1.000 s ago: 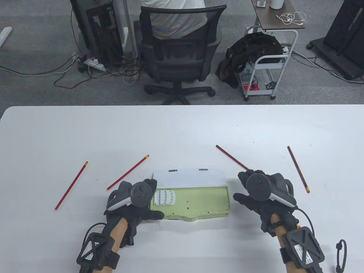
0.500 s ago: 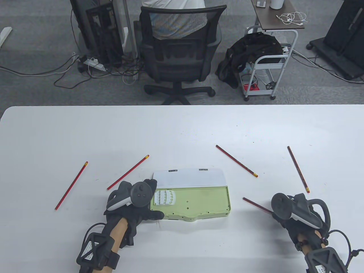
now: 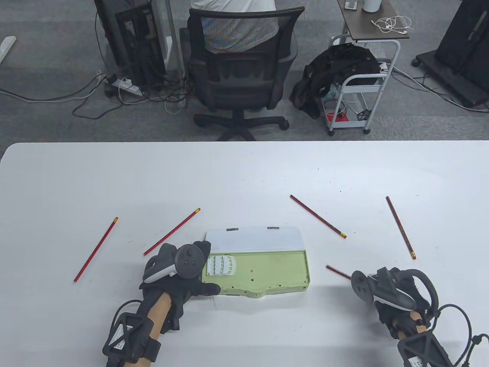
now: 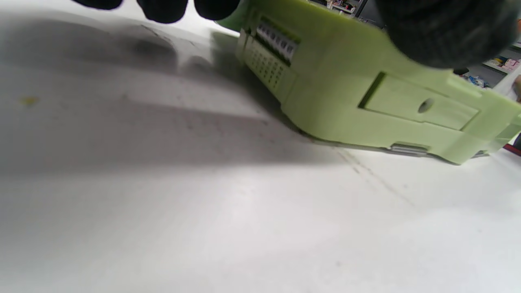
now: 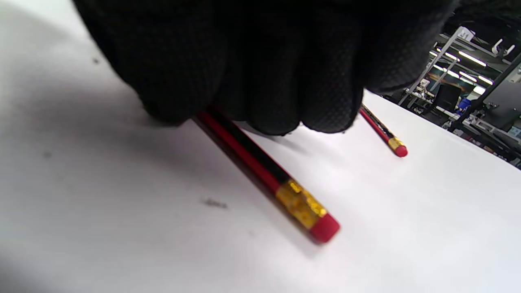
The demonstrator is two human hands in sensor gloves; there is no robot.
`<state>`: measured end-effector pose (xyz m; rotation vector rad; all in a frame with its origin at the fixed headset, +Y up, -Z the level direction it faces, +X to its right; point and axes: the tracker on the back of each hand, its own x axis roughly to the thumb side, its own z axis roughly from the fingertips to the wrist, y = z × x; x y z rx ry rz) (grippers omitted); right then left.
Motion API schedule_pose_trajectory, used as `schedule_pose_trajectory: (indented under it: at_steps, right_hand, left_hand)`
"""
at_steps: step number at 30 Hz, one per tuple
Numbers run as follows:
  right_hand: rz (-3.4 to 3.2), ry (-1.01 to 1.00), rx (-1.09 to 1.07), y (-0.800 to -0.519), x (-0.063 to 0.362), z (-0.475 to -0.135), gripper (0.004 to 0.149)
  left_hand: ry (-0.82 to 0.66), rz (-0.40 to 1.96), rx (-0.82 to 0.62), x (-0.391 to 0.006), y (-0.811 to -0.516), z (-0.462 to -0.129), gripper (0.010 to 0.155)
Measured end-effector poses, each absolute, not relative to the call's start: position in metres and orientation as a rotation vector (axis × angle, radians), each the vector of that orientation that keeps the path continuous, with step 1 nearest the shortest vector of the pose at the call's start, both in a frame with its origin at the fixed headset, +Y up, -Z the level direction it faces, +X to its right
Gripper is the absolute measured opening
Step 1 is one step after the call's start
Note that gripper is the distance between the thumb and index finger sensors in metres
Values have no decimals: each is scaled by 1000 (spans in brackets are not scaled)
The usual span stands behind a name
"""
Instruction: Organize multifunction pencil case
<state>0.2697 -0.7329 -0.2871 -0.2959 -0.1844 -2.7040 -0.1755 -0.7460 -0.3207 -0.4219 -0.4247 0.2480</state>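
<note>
The green pencil case (image 3: 267, 273) lies open near the table's front edge, its white lid (image 3: 254, 239) folded back and a white ribbed insert (image 3: 221, 265) at its left end. My left hand (image 3: 198, 267) holds the case's left end, thumb on the front wall; the case also shows in the left wrist view (image 4: 366, 81). My right hand (image 3: 363, 284) is at the front right, its fingers (image 5: 260, 81) closed on a red-and-black pencil (image 5: 260, 169) with a red eraser, low at the table surface. Its other end (image 3: 338, 270) sticks out toward the case.
Several more red pencils lie loose: far left (image 3: 95, 249), left of the lid (image 3: 172, 231), right of the lid (image 3: 318, 216) and far right (image 3: 400, 227). One of them shows behind my fingers in the right wrist view (image 5: 382, 132). An office chair (image 3: 240, 76) stands beyond the table's far edge.
My right hand moved from beside the case's right end back to the front right and closed on a pencil there, then shifted slightly left. The left hand and case have not moved.
</note>
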Motion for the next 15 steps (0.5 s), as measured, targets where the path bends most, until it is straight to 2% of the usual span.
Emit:
schedule_pose_trajectory:
  at_steps: [8,15]
  right_hand:
    - [-2721,-113,-338,-735,269,-285,39]
    - [-2715,-159,-336,-738,270,-287,42]
  left_hand:
    - [-426,253,-423,-176,-746,-321,116]
    - [-427,253,-423,-176,-746,-321,116]
